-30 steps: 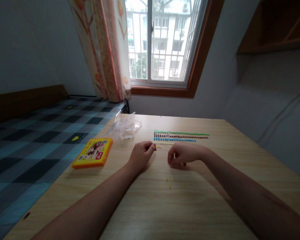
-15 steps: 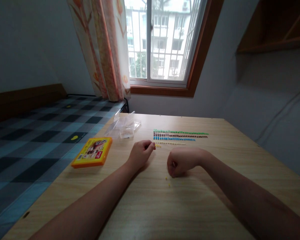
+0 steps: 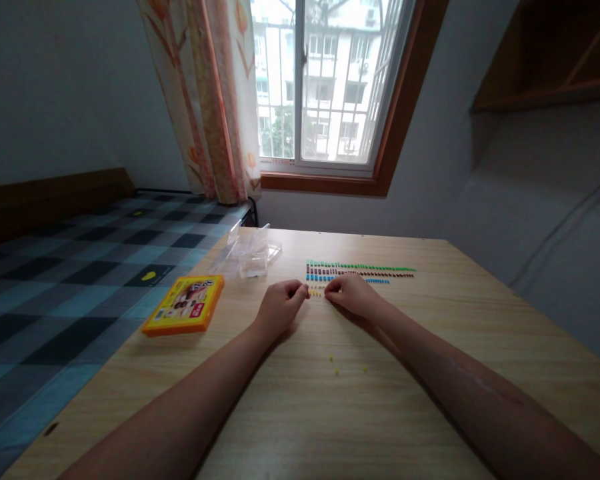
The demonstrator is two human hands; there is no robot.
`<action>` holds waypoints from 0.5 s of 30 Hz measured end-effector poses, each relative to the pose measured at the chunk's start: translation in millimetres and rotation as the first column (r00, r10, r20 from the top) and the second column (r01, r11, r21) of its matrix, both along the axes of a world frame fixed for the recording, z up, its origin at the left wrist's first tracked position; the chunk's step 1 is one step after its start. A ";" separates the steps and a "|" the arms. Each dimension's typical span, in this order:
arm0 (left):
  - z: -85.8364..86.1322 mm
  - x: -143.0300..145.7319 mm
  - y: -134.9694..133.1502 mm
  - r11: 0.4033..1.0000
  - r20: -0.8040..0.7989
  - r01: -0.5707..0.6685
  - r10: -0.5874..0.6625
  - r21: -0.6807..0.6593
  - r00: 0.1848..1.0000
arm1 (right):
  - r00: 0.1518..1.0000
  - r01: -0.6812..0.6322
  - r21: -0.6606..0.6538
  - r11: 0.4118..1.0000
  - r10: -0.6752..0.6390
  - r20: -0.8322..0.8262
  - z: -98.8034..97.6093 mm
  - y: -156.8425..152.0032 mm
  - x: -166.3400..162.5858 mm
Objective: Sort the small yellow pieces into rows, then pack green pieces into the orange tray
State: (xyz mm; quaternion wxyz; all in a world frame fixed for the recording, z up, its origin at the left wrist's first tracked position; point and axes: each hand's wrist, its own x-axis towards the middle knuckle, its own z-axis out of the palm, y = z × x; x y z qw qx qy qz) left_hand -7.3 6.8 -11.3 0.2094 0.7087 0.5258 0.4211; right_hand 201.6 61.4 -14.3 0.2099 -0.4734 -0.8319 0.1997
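Note:
My left hand (image 3: 281,307) rests on the table with its fingers curled, thumb and forefinger pressed together beside the left end of a short row of tiny yellow pieces (image 3: 316,294). My right hand (image 3: 353,293) pinches at the right end of that same row, its fingertips down at the tabletop. Whatever either pinch holds is too small to make out. Behind the hands run longer rows of tiny blue pieces (image 3: 379,281), brown pieces (image 3: 390,275) and green pieces (image 3: 380,267). A cream row is partly covered by my right hand. Nearer me lie three loose yellow pieces (image 3: 337,371).
An orange-yellow flat box (image 3: 185,305) lies at the table's left edge. Clear plastic cases (image 3: 253,257) stand behind it. A bed with a checked cover (image 3: 80,287) adjoins the wooden table (image 3: 280,413) on the left; a window (image 3: 330,87) is ahead.
My right hand has moved forward and slightly left, from the loose yellow pieces to the end of the yellow row. A third loose yellow piece now shows. My left hand has stayed in place.

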 end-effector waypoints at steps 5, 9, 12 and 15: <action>1.0 0.8 -0.2 1.000 -0.010 -0.001 0.001 -0.004 1.000 | 1.000 0.014 0.016 1.000 -0.014 -0.017 -5.1 2.6 -1.5; 1.8 1.1 -1.3 1.000 -0.008 0.001 -0.001 -0.002 1.000 | 1.000 0.012 0.022 1.000 -0.011 -0.029 -5.8 2.2 -2.3; 1.7 0.9 -1.7 1.000 -0.005 0.004 -0.004 -0.005 1.000 | 0.999 0.012 0.027 1.000 -0.011 -0.032 -4.1 0.4 -2.1; 1.1 0.6 -1.3 1.000 -0.005 0.004 -0.004 -0.009 1.000 | 0.999 0.007 0.029 1.000 -0.006 -0.031 -2.2 -0.9 -1.4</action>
